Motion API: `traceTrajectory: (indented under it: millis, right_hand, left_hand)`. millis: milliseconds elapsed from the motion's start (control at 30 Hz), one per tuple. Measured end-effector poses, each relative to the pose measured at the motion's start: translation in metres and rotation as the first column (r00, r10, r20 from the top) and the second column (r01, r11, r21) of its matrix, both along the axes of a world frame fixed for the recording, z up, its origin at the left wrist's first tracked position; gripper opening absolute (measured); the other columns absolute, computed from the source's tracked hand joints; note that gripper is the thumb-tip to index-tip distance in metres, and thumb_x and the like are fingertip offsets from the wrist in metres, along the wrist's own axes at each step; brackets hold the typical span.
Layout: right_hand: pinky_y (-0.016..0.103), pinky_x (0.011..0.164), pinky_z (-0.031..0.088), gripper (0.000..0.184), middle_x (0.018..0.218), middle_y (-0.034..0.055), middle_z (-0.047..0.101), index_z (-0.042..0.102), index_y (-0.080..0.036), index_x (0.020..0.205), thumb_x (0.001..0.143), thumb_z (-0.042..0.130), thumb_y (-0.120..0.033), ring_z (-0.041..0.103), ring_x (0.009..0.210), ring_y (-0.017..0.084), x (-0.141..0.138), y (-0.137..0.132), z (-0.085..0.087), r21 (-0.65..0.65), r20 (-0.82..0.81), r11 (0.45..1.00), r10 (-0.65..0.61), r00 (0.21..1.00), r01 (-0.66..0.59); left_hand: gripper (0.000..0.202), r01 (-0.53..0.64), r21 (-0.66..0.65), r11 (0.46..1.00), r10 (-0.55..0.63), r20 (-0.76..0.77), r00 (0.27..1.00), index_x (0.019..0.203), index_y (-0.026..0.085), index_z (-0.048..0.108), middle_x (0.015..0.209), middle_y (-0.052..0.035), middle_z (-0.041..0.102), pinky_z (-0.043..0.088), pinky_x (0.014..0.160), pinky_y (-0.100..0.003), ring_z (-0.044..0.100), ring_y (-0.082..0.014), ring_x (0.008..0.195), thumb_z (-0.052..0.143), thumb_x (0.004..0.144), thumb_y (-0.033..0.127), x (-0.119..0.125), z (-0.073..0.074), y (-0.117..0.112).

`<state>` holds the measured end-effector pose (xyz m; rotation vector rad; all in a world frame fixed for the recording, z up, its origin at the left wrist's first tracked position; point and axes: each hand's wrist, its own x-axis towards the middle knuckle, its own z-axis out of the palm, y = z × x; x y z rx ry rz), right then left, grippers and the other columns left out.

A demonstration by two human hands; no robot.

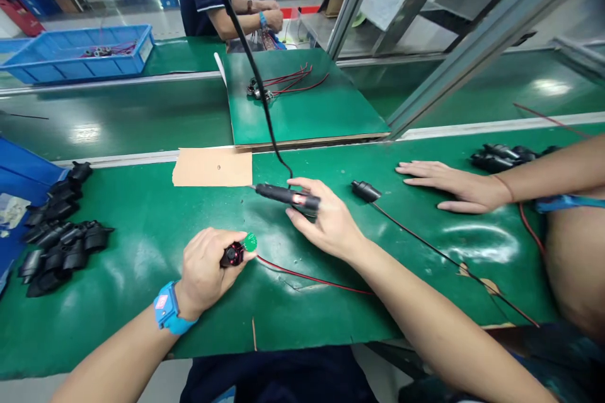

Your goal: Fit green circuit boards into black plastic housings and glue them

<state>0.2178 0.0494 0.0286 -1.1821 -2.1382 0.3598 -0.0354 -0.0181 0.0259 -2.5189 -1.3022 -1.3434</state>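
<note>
My left hand (208, 267) is closed around a small black cylindrical part (232, 254). A round green disc (250, 242) sits at its fingertips, and a thin red wire (312, 278) trails from there to the right across the bench. In my right hand (331, 220) lies a pen-shaped black electric screwdriver (286, 196), gripped between thumb and fingers, its tip pointing left. A black cable (258, 75) runs up from the tool. The tip is above and apart from the part in my left hand.
A co-worker's hand (454, 186) rests flat at the right, near a black housing (365, 191) with a lead. Black parts (66, 249) pile up at the left. A tan cardboard piece (212, 167) lies ahead; a raised green board (302, 113) holds wired parts. Another person (203, 0) works behind.
</note>
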Motion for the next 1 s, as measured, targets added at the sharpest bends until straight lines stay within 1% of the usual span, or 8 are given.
traceTrajectory:
  millis: [300, 467, 500, 567, 633, 700, 833, 1000]
  right_hand:
    - [0.052, 0.096, 0.044, 0.048, 0.12, 0.0209, 0.058, 0.053, -0.013, 0.142, 0.095, 0.042, -0.014, 0.051, 0.109, 0.034, -0.083, 0.067, -0.016, -0.043, 0.258, 0.993, 0.113, 0.959, -0.106]
    - [0.046, 0.106, 0.043, 0.038, 0.128, 0.0158, 0.06, 0.054, -0.017, 0.136, 0.102, 0.044, -0.029, 0.053, 0.121, 0.027, -0.071, 0.033, 0.001, -0.112, 0.115, 0.976, 0.199, 0.973, -0.186]
    - [0.04, 0.1, 0.049, 0.036, 0.124, 0.0114, 0.063, 0.052, -0.021, 0.137, 0.105, 0.037, -0.031, 0.058, 0.116, 0.022, -0.066, 0.019, 0.006, -0.181, 0.038, 0.951, 0.261, 0.965, -0.25]
    - [0.035, 0.09, 0.054, 0.035, 0.115, 0.0076, 0.069, 0.051, -0.023, 0.134, 0.107, 0.035, -0.038, 0.065, 0.106, 0.019, -0.057, -0.011, 0.013, -0.419, -0.346, 0.774, 0.347, 0.872, -0.475]
    - [0.033, 0.084, 0.056, 0.032, 0.102, 0.006, 0.071, 0.054, -0.021, 0.125, 0.104, 0.045, -0.043, 0.068, 0.094, 0.017, -0.053, -0.033, 0.014, -0.511, -0.626, 0.575, 0.26, 0.735, -0.639]
    - [0.028, 0.07, 0.055, 0.028, 0.089, 0.0038, 0.07, 0.058, -0.019, 0.113, 0.1, 0.053, -0.043, 0.066, 0.075, 0.013, -0.055, -0.044, 0.013, -0.543, -0.733, 0.505, 0.105, 0.672, -0.671]
    - [0.02, 0.05, 0.045, 0.021, 0.069, -0.0014, 0.062, 0.064, -0.018, 0.093, 0.092, 0.066, -0.039, 0.053, 0.055, 0.008, -0.057, -0.047, 0.01, -0.551, -0.719, 0.662, -0.068, 0.691, -0.508]
    - [0.022, 0.051, 0.046, 0.007, 0.079, 0.0024, 0.069, 0.076, -0.019, 0.089, 0.087, 0.072, -0.025, 0.054, 0.056, 0.009, -0.047, -0.043, 0.012, -0.312, -0.571, 0.92, 0.02, 0.821, -0.24]
  left_hand:
    - [0.023, -0.004, 0.005, 1.0, 0.003, 0.032, 0.999, 0.109, 0.018, 0.059, 0.083, -0.0042, 0.072, 0.053, 0.065, -0.028, 0.067, -0.0155, 0.069, 0.067, 0.094, 0.033, -0.003, -0.002, 0.0]
    - [0.021, -0.071, -0.009, 0.997, 0.072, 0.097, 0.993, 0.107, 0.019, 0.059, 0.083, -0.004, 0.072, 0.053, 0.065, -0.027, 0.067, -0.0151, 0.07, 0.065, 0.095, 0.035, -0.007, 0.002, 0.003]
    - [0.02, -0.08, -0.019, 0.997, 0.081, 0.115, 0.99, 0.107, 0.019, 0.06, 0.084, -0.0041, 0.073, 0.054, 0.066, -0.027, 0.068, -0.0152, 0.071, 0.065, 0.095, 0.035, -0.007, 0.003, 0.003]
    - [0.02, -0.083, -0.046, 0.995, 0.089, 0.142, 0.986, 0.106, 0.02, 0.06, 0.085, -0.004, 0.073, 0.054, 0.067, -0.027, 0.069, -0.0156, 0.072, 0.065, 0.095, 0.036, -0.006, 0.005, 0.003]
    - [0.02, -0.075, -0.075, 0.994, 0.086, 0.153, 0.985, 0.106, 0.02, 0.06, 0.085, -0.0033, 0.073, 0.055, 0.067, -0.026, 0.069, -0.0153, 0.072, 0.064, 0.095, 0.037, -0.004, 0.005, 0.002]
    - [0.02, -0.076, -0.112, 0.991, 0.092, 0.148, 0.985, 0.105, 0.021, 0.06, 0.085, -0.0028, 0.072, 0.055, 0.066, -0.025, 0.069, -0.0148, 0.072, 0.063, 0.096, 0.038, -0.001, 0.006, 0.0]
    - [0.035, -0.055, -0.243, 0.968, 0.084, 0.109, 0.991, 0.121, 0.019, 0.056, 0.097, -0.0071, 0.07, 0.056, 0.073, -0.029, 0.068, -0.0179, 0.084, 0.061, 0.096, 0.042, 0.004, 0.008, -0.003]
    - [0.032, 0.111, -0.387, 0.915, -0.066, 0.128, 0.99, 0.127, 0.015, 0.054, 0.112, -0.0123, 0.063, 0.055, 0.091, -0.036, 0.062, -0.0217, 0.105, 0.051, 0.097, 0.026, 0.008, 0.01, -0.004]
